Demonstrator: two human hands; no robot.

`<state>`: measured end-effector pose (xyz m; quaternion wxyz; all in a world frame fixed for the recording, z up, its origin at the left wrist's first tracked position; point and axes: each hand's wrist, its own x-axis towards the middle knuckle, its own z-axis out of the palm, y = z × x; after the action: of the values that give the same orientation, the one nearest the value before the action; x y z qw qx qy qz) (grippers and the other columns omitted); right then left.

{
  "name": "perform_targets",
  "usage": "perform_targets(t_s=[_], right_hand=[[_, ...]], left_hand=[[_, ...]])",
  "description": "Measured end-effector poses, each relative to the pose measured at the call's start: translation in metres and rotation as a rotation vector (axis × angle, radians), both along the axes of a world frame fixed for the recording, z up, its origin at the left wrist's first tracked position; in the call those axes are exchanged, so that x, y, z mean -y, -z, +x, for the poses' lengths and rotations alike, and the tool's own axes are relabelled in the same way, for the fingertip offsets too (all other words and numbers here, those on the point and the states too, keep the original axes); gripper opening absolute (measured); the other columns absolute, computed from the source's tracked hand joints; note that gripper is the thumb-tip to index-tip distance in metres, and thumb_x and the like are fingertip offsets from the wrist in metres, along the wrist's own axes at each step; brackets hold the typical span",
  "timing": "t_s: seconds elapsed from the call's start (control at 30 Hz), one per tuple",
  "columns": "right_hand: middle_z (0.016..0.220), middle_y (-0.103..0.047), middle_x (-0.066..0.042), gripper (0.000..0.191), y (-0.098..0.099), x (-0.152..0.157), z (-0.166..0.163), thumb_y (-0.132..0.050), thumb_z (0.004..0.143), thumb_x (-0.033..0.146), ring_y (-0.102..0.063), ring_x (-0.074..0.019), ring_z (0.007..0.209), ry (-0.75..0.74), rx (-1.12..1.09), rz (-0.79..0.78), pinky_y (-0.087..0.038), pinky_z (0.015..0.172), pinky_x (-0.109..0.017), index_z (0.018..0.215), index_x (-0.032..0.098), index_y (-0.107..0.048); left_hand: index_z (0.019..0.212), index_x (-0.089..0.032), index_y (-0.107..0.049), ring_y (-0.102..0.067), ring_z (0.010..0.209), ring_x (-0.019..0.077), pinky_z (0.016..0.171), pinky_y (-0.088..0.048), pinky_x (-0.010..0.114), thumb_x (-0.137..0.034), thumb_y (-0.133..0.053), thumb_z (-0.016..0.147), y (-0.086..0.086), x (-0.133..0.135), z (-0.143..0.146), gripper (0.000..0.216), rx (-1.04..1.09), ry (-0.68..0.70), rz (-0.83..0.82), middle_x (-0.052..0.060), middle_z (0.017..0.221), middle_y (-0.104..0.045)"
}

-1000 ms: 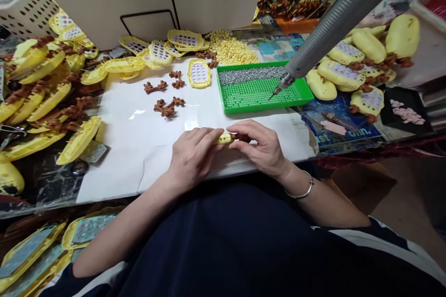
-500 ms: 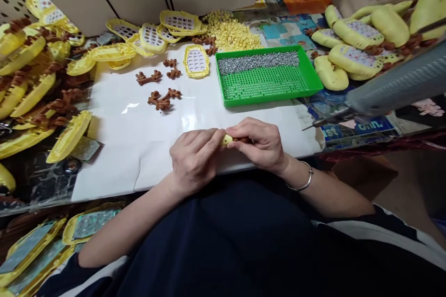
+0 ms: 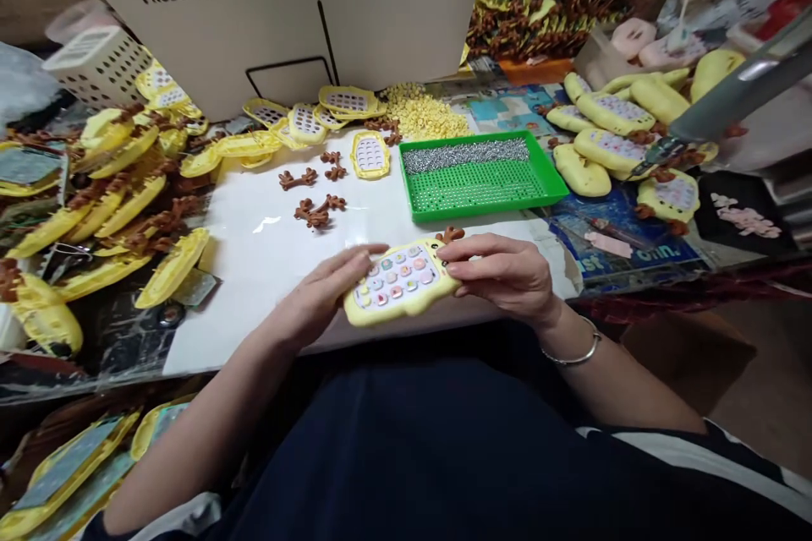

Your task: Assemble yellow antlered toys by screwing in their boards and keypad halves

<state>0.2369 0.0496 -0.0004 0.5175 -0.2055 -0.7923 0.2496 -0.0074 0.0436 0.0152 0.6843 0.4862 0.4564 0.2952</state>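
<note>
A yellow toy phone (image 3: 398, 281) with rows of small picture buttons faces up over the near edge of the white work sheet. My left hand (image 3: 330, 283) holds its left end, thumb along the upper edge and part of the fingers hidden. The right end is gripped by my right hand (image 3: 501, 270), thumb and fingers closed at the corner by a dark eye-like spot. A brown antler-shaped piece (image 3: 450, 234) sticks out beyond that end. More brown antler pieces (image 3: 315, 211) lie on the sheet, near a yellow front shell (image 3: 370, 155) with button holes.
A green perforated tray (image 3: 488, 207) of small screws stands behind my hands, with tiny yellow parts (image 3: 431, 117) beyond it. Yellow shells (image 3: 127, 211) are heaped at left. A grey powered screwdriver (image 3: 716, 101) hangs at right, near finished-looking toy phones (image 3: 615, 114).
The toy, mostly hidden between my closed hands before, now lies button side up between them. My hands have moved apart. The view has shifted, showing more of the carton and the right side.
</note>
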Motion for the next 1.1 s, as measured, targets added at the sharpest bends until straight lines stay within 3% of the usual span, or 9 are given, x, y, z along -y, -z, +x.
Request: perform_targets(t_s=[0.07, 0.17, 0.27, 0.33, 0.63, 0.77, 0.9, 1.0, 1.1], right_hand=[[0.119, -0.067, -0.004, 0.032, -0.003, 0.000, 0.002, -0.071, 0.079, 0.017, -0.066, -0.0157, 0.105, 0.040, -0.017, -0.096, -0.059, 0.087, -0.031, 0.109, 0.030, -0.069], [0.128, -0.061, -0.003, 0.043, 0.000, 0.002, -0.003, -0.070, 0.082, 0.025, -0.067, -0.0132, 0.100, 0.123, -0.165, -0.414, -0.060, 0.083, -0.028, 0.123, 0.033, -0.058], [0.113, -0.067, -0.003, 0.055, 0.007, 0.008, -0.011, -0.068, 0.083, 0.036, -0.068, -0.0115, 0.090, 0.103, -0.230, -0.664, -0.060, 0.079, -0.026, 0.133, 0.031, -0.045], [0.102, -0.069, -0.003, 0.059, 0.010, 0.012, -0.015, -0.069, 0.081, 0.038, -0.067, -0.0124, 0.089, 0.106, -0.227, -0.728, -0.059, 0.080, -0.026, 0.133, 0.027, -0.044], [0.093, -0.066, -0.001, 0.060, 0.012, 0.028, -0.022, -0.069, 0.080, 0.030, -0.065, -0.0111, 0.083, 0.112, -0.311, -0.783, -0.056, 0.075, -0.023, 0.131, 0.025, -0.040], [0.100, -0.064, -0.002, 0.070, 0.009, 0.039, -0.014, -0.072, 0.075, 0.029, -0.063, -0.0101, 0.082, 0.168, -0.322, -0.826, -0.054, 0.072, -0.021, 0.136, 0.024, -0.036], [0.107, -0.063, -0.003, 0.068, 0.006, 0.052, -0.001, -0.071, 0.075, 0.028, -0.063, -0.0098, 0.083, 0.264, -0.345, -0.808, -0.053, 0.073, -0.021, 0.134, 0.025, -0.039], [0.104, -0.065, -0.004, 0.066, 0.004, 0.063, 0.008, -0.069, 0.077, 0.029, -0.064, -0.0105, 0.080, 0.354, -0.390, -0.753, -0.054, 0.072, -0.023, 0.135, 0.025, -0.038], [0.104, -0.067, -0.005, 0.061, 0.006, 0.070, 0.025, -0.067, 0.078, 0.028, -0.066, -0.0140, 0.084, 0.480, -0.437, -0.631, -0.056, 0.075, -0.027, 0.133, 0.024, -0.040]], left_hand=[[0.113, -0.015, -0.062, -0.064, 0.056, 0.0166, 0.046, -0.049, 0.025, -0.054, -0.070, 0.073, -0.002, 0.001, 0.005, 0.056, 0.131, 0.096, -0.176, 0.010, 0.090, -0.073], [0.104, -0.017, -0.062, -0.067, 0.071, 0.0169, 0.056, -0.053, 0.023, -0.042, -0.076, 0.071, 0.001, 0.006, 0.017, 0.044, 0.229, -0.034, -0.104, 0.007, 0.096, -0.073], [0.102, -0.017, -0.060, -0.067, 0.089, 0.0178, 0.072, -0.053, 0.024, -0.035, -0.075, 0.074, 0.006, 0.009, 0.027, 0.037, 0.242, -0.098, -0.023, 0.005, 0.102, -0.072], [0.103, -0.018, -0.059, -0.067, 0.090, 0.0173, 0.076, -0.053, 0.024, -0.035, -0.075, 0.075, 0.008, 0.010, 0.033, 0.037, 0.235, -0.086, -0.020, 0.004, 0.102, -0.072], [0.098, -0.018, -0.057, -0.065, 0.072, 0.0161, 0.065, -0.052, 0.025, -0.048, -0.076, 0.069, 0.003, 0.015, 0.048, 0.045, 0.006, -0.153, 0.092, 0.002, 0.084, -0.070], [0.111, -0.021, -0.054, -0.066, 0.085, 0.0177, 0.073, -0.054, 0.026, -0.045, -0.070, 0.078, 0.002, 0.018, 0.055, 0.044, 0.032, 0.030, 0.131, 0.003, 0.098, -0.069], [0.117, -0.021, -0.051, -0.066, 0.093, 0.0201, 0.079, -0.054, 0.030, -0.043, -0.067, 0.081, 0.002, 0.018, 0.071, 0.044, 0.041, 0.136, 0.208, 0.005, 0.106, -0.068], [0.125, -0.023, -0.047, -0.064, 0.104, 0.0222, 0.087, -0.053, 0.033, -0.042, -0.064, 0.084, 0.000, 0.017, 0.087, 0.049, 0.067, 0.224, 0.266, 0.008, 0.119, -0.064], [0.139, -0.025, -0.032, -0.062, 0.111, 0.0240, 0.092, -0.052, 0.036, -0.041, -0.065, 0.083, -0.002, 0.016, 0.097, 0.067, 0.108, 0.353, 0.241, 0.011, 0.131, -0.057]])
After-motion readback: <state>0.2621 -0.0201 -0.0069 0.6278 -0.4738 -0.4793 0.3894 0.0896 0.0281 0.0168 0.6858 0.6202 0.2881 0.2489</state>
